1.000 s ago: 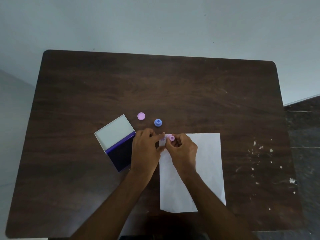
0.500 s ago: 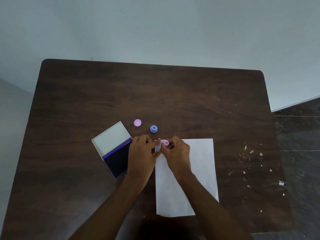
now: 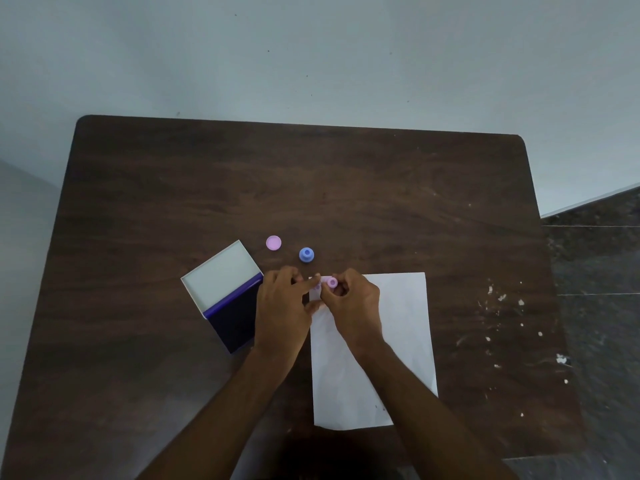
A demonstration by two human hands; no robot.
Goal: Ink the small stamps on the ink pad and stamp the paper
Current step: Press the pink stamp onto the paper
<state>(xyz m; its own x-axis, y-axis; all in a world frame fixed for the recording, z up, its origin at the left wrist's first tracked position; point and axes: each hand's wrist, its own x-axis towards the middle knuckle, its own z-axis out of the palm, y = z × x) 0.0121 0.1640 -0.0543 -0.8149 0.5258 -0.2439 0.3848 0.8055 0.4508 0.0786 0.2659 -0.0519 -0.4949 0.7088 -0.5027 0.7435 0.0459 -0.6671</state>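
Observation:
A white sheet of paper (image 3: pixel 391 327) lies on the dark wooden table (image 3: pixel 173 188). My right hand (image 3: pixel 353 306) pinches a small pink stamp (image 3: pixel 331 282) over the paper's top left corner. My left hand (image 3: pixel 282 306) meets it there, fingertips touching the pink stamp from the left. An open ink pad (image 3: pixel 239 323) with a dark blue pad and a raised white lid (image 3: pixel 221 278) sits just left of my left hand. A blue stamp (image 3: pixel 306 254) stands behind the hands, and a pink cap (image 3: pixel 273 243) lies to its left.
White flecks of dried paint (image 3: pixel 512 327) mark the table's right side. A pale wall stands behind the table's far edge. Dark tiled floor (image 3: pixel 602 271) shows beyond the right edge.
The camera view has shifted slightly. Both hands stay together at the paper's top left corner, still working the pink stamp between the fingertips.

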